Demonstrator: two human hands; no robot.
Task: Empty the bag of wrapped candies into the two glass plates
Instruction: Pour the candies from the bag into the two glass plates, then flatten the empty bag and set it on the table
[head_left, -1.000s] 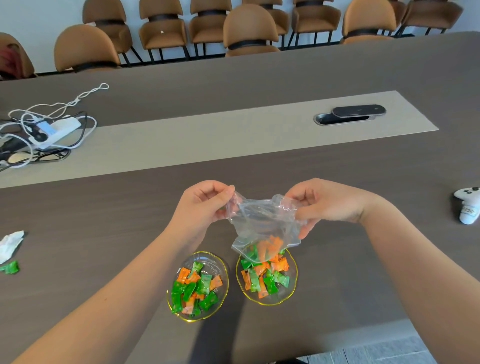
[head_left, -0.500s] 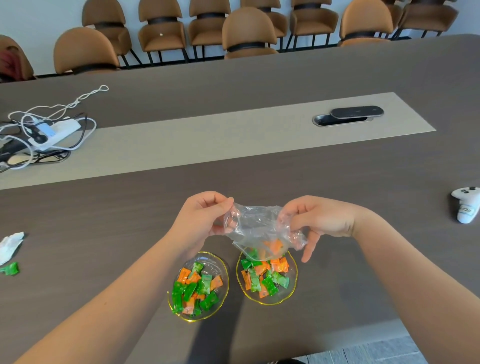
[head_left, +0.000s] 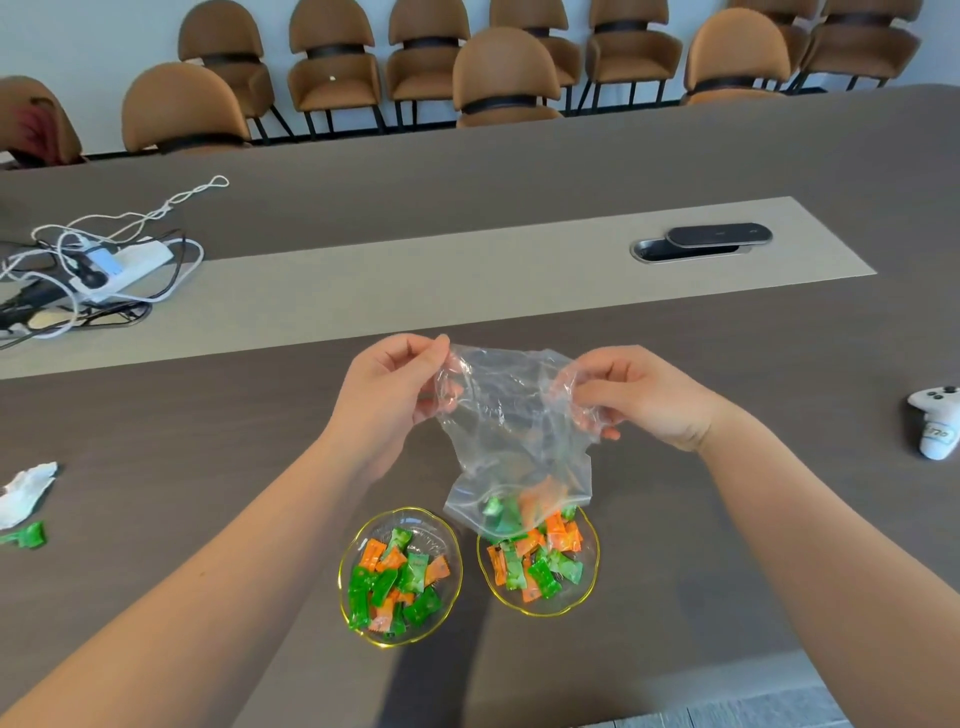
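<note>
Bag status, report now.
Both hands, left and right, pinch the bag above the right plate. Few candies left inside. Left plate filled. Nothing obstructing.

Two plates sit side by side at lower centre on the table (head_left: 675, 364), the left plate (head_left: 347, 597) and right plate (head_left: 592, 571) each holding candies (head_left: 397, 582). The bag (head_left: 514, 415) hangs above the right plate, between the left hand (head_left: 387, 395) and right hand (head_left: 639, 395). Cables (head_left: 93, 260) lie upper left, a controller (head_left: 937, 421) at the right edge, and chairs (head_left: 504, 73) behind the table along the top.
</note>
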